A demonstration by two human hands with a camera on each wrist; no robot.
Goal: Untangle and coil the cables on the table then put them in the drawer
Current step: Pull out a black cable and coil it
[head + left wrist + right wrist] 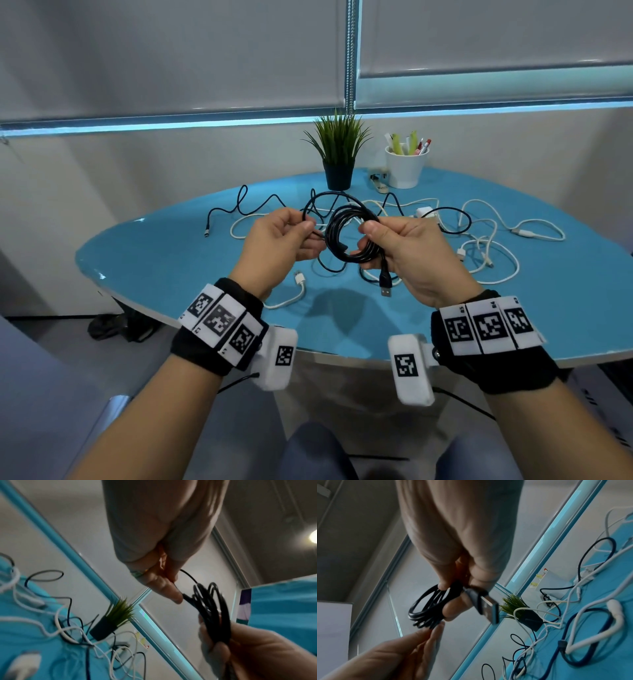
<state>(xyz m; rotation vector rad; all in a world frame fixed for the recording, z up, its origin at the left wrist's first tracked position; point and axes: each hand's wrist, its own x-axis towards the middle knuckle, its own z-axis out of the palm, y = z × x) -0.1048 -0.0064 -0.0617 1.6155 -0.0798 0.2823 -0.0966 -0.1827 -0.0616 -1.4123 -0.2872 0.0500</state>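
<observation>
I hold a black cable coil above the blue table. My right hand grips the coil's right side between thumb and curled fingers, and the cable's USB plug hangs below it. My left hand pinches the loose black strand at the coil's left side. On the table behind lie tangled white cables and another black cable. No drawer is in view.
A potted green plant and a white cup of pens stand at the table's far edge by the wall. A white plug lies near my left wrist. The table's front edge is close to my wrists.
</observation>
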